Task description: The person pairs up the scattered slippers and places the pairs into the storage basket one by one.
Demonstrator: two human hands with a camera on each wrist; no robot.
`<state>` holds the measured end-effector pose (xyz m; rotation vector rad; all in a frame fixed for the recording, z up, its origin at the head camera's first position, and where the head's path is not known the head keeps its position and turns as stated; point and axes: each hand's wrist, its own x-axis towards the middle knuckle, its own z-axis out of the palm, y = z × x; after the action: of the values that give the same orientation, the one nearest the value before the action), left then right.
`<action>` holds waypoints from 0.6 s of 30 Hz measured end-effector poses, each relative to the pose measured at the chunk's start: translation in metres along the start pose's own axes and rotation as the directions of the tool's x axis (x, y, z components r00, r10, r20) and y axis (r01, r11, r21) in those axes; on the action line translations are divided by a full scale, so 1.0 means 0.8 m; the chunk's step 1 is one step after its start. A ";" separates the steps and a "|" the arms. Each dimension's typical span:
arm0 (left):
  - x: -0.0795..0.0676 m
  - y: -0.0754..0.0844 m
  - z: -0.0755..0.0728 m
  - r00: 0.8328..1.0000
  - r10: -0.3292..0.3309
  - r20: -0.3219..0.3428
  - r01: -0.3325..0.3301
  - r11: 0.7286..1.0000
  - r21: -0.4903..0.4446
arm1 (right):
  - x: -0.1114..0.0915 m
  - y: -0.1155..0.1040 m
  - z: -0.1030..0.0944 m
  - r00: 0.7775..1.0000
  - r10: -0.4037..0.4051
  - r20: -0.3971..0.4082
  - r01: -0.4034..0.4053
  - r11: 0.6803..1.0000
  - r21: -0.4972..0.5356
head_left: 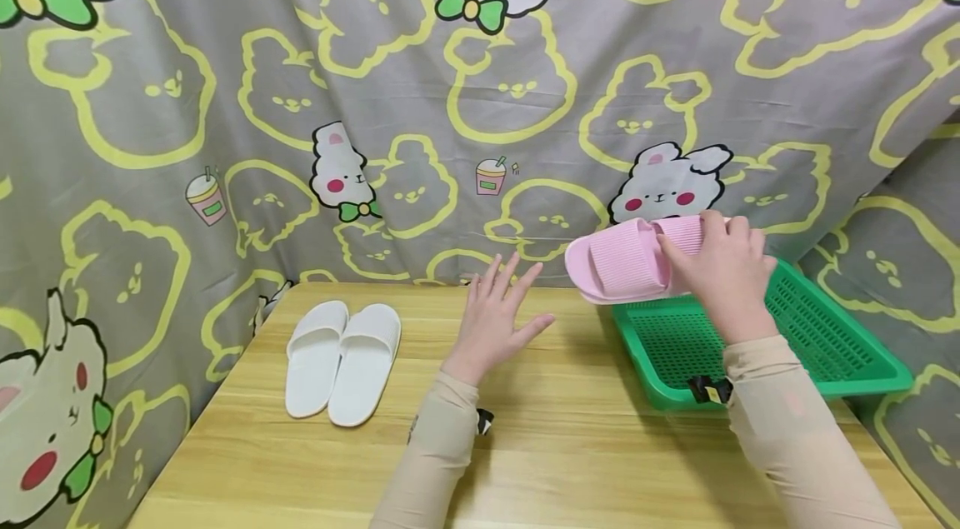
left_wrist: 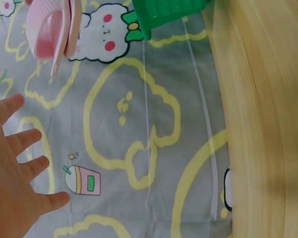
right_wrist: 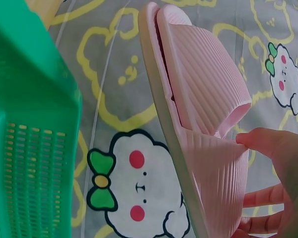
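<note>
**Right hand (head_left: 723, 275) holds pink slippers (head_left: 626, 266) above a green basket (head_left: 858, 384)**

Head view: Two hands reach forward over a wood-look counter (head_left: 555, 462). The right one grips the pair of pink slippers over the basket's far left corner. The left hand (head_left: 495, 321), left of the basket, holds nothing, its fingers spread wide. Farther left of the basket, well apart from it, a pair of white slippers (head_left: 363, 371) lies side by side. Judging by this, the white pair is placed, while the pink pair is lifted and has yet to be set down. Behind the basket and at both sides hangs a grey cloth (head_left: 405, 104) with yellow outlines and white cartoon rabbits, screening off the room beyond.

Left wrist view: The left hand's splayed fingers touch nothing. A basket corner shows at the top, with the pink slippers left of it and the bare counter edge to its right.

Right wrist view: The pink slippers stand right of the basket, a gap between them. The thumb presses on a ribbed strap, other fingers behind; the fingertips are partly hidden.
</note>
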<state>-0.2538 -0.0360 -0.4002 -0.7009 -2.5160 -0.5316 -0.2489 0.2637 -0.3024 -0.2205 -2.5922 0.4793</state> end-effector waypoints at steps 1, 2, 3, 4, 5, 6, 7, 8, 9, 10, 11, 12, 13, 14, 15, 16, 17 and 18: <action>0.001 0.002 0.001 1.000 0.001 0.002 -0.001 1.000 0.000 | 0.000 0.003 -0.002 1.000 0.003 0.003 -0.003 1.000 -0.004; 0.002 0.004 0.001 1.000 0.001 0.005 -0.001 1.000 0.000 | 0.001 0.005 -0.003 1.000 0.007 0.006 -0.007 1.000 -0.006; 0.003 0.006 0.002 1.000 0.002 0.007 -0.002 1.000 -0.001 | 0.001 0.007 -0.004 1.000 0.010 0.008 -0.010 1.000 -0.007; 0.004 0.007 0.002 1.000 0.001 0.009 -0.001 1.000 0.000 | 0.001 0.010 -0.006 1.000 0.012 0.009 -0.012 1.000 -0.007; 0.005 0.009 0.003 1.000 -0.001 0.012 0.001 1.000 0.003 | 0.001 0.012 -0.007 1.000 0.013 0.009 -0.013 1.000 -0.005; 0.006 0.011 0.003 1.000 -0.003 0.016 0.003 1.000 0.004 | 0.000 0.014 -0.008 1.000 0.015 0.009 -0.015 1.000 -0.005; 0.008 0.014 0.004 1.000 -0.005 0.022 0.005 1.000 0.006 | 0.000 0.016 -0.009 1.000 0.017 0.009 -0.017 1.000 -0.004; 0.009 0.016 0.005 1.000 -0.007 0.027 0.007 1.000 0.005 | 0.000 0.019 -0.010 1.000 0.019 0.009 -0.019 1.000 -0.004; 0.010 0.018 0.006 0.999 -0.009 0.033 0.008 1.000 0.006 | 0.000 0.021 -0.011 1.000 0.023 0.009 -0.023 1.000 -0.006; 0.012 0.020 0.007 0.999 -0.009 0.039 0.009 1.000 0.009 | 0.000 0.023 -0.012 1.000 0.027 0.008 -0.027 1.000 -0.006; 0.013 0.023 0.008 0.999 -0.010 0.043 0.009 1.000 0.009 | 0.000 0.025 -0.013 1.000 0.030 0.009 -0.030 1.000 -0.009; 0.013 0.025 0.010 0.999 -0.009 0.047 0.008 1.000 0.006 | 0.000 0.027 -0.014 0.999 0.035 0.011 -0.035 0.999 -0.013; 0.014 0.027 0.011 0.999 -0.005 0.050 0.005 1.000 0.006 | 0.000 0.029 -0.015 0.999 0.040 0.012 -0.040 0.999 -0.016; 0.015 0.028 0.012 0.998 -0.003 0.056 0.003 1.000 0.006 | 0.001 0.031 -0.016 0.999 0.043 0.012 -0.043 0.999 -0.018; 0.015 0.030 0.014 0.998 -0.001 0.060 0.001 1.000 0.005 | 0.001 0.033 -0.017 0.999 0.046 0.012 -0.046 0.999 -0.021; 0.016 0.032 0.015 0.998 0.002 0.063 -0.002 1.000 0.004 | 0.001 0.035 -0.017 0.999 0.047 0.014 -0.047 0.999 -0.024; 0.016 0.033 0.016 0.998 0.005 0.068 -0.005 1.000 0.002 | 0.001 0.038 -0.018 0.999 0.050 0.015 -0.050 0.998 -0.028; 0.016 0.035 0.018 0.997 0.008 0.074 -0.009 1.000 0.004 | 0.002 0.040 -0.019 0.998 0.053 0.017 -0.052 0.998 -0.032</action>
<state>-0.2527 -0.0020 -0.3983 -0.7420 -2.5803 -0.5057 -0.2406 0.2982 -0.3014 -0.2969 -2.6183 0.4616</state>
